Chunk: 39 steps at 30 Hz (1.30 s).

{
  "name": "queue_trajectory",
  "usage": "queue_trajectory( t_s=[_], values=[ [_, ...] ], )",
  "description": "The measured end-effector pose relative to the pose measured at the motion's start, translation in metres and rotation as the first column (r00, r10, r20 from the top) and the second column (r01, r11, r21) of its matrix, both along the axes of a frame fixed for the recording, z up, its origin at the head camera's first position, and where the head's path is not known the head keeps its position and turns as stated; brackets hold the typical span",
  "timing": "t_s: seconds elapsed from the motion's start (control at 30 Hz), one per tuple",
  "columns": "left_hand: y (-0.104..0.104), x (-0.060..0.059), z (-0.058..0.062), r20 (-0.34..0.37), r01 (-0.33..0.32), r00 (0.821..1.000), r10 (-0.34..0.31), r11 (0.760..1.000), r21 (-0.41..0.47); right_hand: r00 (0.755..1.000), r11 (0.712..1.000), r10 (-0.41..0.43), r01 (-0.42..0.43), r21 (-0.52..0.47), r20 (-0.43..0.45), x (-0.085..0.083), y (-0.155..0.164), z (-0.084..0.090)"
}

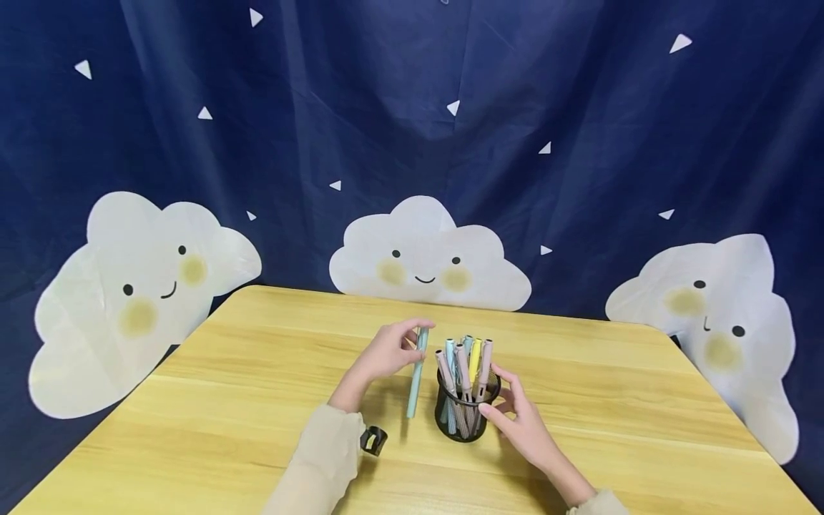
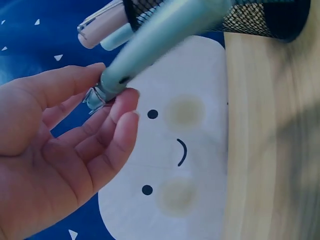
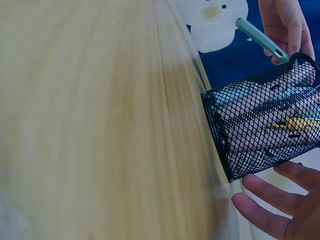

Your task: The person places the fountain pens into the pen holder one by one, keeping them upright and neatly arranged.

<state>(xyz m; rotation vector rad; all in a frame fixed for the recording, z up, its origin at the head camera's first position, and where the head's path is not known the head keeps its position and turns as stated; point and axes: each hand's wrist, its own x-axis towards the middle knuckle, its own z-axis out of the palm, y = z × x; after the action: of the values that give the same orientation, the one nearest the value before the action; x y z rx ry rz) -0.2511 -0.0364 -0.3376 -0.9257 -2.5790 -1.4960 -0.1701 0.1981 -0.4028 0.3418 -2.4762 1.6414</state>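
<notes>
Two bare hands are working near the middle of the light wooden desk [image 1: 244, 400], one on each side of a black wire-mesh pen cup [image 1: 466, 415] that is standing upright with several pastel pens [image 1: 465, 365] poking out of its top. The left hand [image 1: 388, 352] is pinching a slim pale-blue pen [image 1: 415, 375] by its clip end between thumb and fingertips; this grip is narrow and closed round the barrel's top. That pen is hanging nearly upright, its long axis running top to bottom, with the lower tip toward the near edge of the desk and close above the surface. It is lying just to the left of the cup, apart from the mesh, so the cup's mouth is sitting to the right of the held pen and slightly higher than its tip. The right hand [image 1: 518, 422] is resting at the cup's right wall with its fingers spread and relaxed, touching or nearly touching the mesh. A small black clip-like object [image 1: 373, 440] is lying beside the left sleeve.
</notes>
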Motion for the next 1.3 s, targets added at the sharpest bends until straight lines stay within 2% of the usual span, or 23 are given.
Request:
queue_trajectory(
  t_s=[0.1, 0.27, 0.57, 0.73, 0.97, 1.07, 1.3],
  values=[
    [0.000, 0.002, 0.004, 0.001, -0.021, 1.000, 0.021, 0.999, 0.038, 1.000, 1.000, 0.005, -0.006, -0.007, -0.009, -0.002, 0.002, -0.006],
    [-0.001, 0.007, 0.013, -0.035, -0.054, 0.998, 0.058, 0.994, 0.093, 1.000, 1.000, -0.007, 0.007, -0.003, -0.007, -0.004, 0.002, -0.007],
    [0.006, 0.018, 0.028, -0.055, -0.101, 0.992, 0.112, 0.979, 0.175, 1.000, 1.000, -0.007, 0.007, 0.017, -0.013, 0.012, -0.009, 0.021],
    [0.013, 0.019, 0.029, -0.087, -0.077, 0.991, 0.098, 0.972, 0.221, 1.000, 1.000, -0.015, 0.015, 0.013, -0.013, 0.013, -0.010, 0.024],
    [0.022, 0.021, 0.031, -0.123, -0.101, 0.983, 0.136, 0.961, 0.258, 1.000, 1.000, -0.015, 0.015, 0.020, -0.007, 0.013, -0.009, 0.022],
    [0.027, 0.021, 0.030, -0.151, -0.091, 0.979, 0.136, 0.957, 0.276, 1.000, 0.999, -0.018, 0.019, 0.027, -0.012, 0.013, -0.008, 0.023],
    [0.038, 0.023, 0.027, -0.196, -0.098, 0.970, 0.145, 0.968, 0.231, 1.000, 1.000, -0.003, 0.003, 0.024, -0.006, 0.013, -0.009, 0.023]
  ],
)
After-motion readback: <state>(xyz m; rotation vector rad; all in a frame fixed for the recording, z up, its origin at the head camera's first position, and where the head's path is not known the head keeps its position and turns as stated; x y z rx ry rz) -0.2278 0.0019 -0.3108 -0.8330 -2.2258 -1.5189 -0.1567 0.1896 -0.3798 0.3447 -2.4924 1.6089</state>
